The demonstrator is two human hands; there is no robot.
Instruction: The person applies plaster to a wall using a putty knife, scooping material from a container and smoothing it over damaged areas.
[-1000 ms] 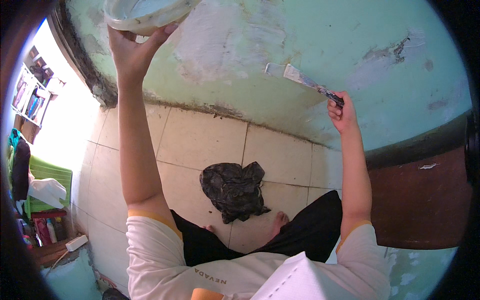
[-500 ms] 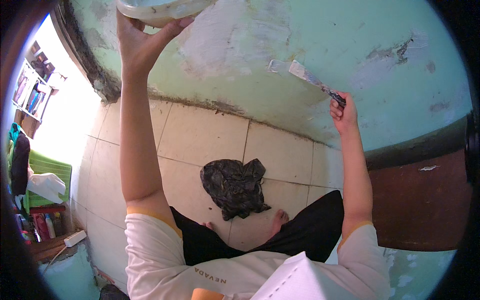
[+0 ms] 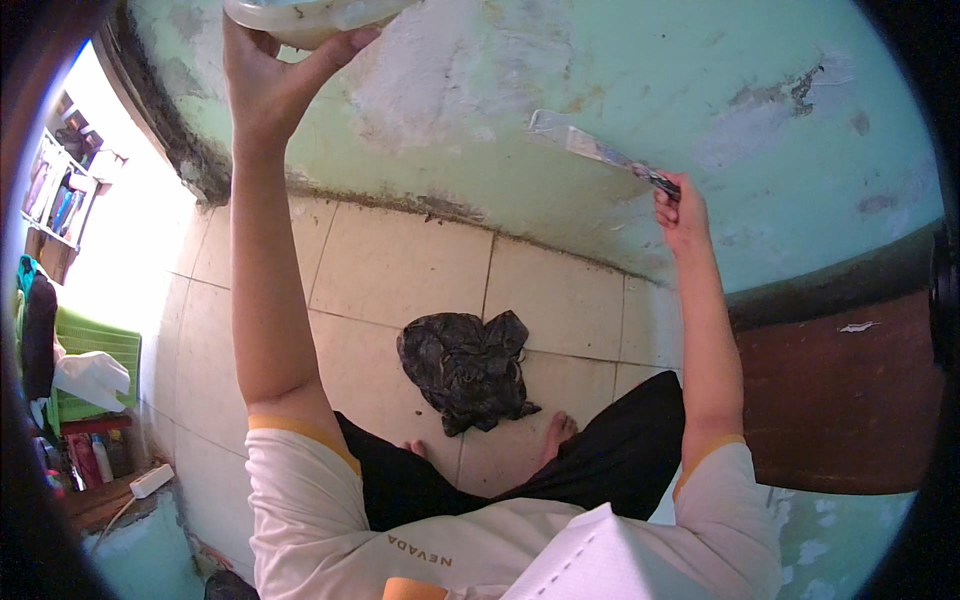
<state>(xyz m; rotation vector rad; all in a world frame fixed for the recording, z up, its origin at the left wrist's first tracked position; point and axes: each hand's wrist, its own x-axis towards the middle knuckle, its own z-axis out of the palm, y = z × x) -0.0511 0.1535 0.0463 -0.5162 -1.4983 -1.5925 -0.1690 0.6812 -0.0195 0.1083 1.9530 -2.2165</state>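
Observation:
At the top left my left hand (image 3: 275, 85) is closed round a pale, translucent plastic container (image 3: 325, 15), cut off by the top of the picture. My right hand (image 3: 682, 210) grips the dark handle of a putty knife (image 3: 600, 150) smeared with white. Its blade lies at the pale green wall (image 3: 630, 60), beside patches of white filler (image 3: 430, 70); whether it touches the wall is hard to tell.
Below me a crumpled black plastic bag (image 3: 460, 370) lies on floor tiles (image 3: 380, 250) by my bare feet. A dark brown wooden panel (image 3: 830, 400) stands right. Along the left are a shelving rack (image 3: 55, 190), a green basket (image 3: 100, 360), bottles (image 3: 95, 460) and a white power strip (image 3: 151, 480).
Both hands have shifted slightly: the left rose, then moved a little left; the right moved up and slightly left with the knife since half a second ago. Their grips are unchanged.

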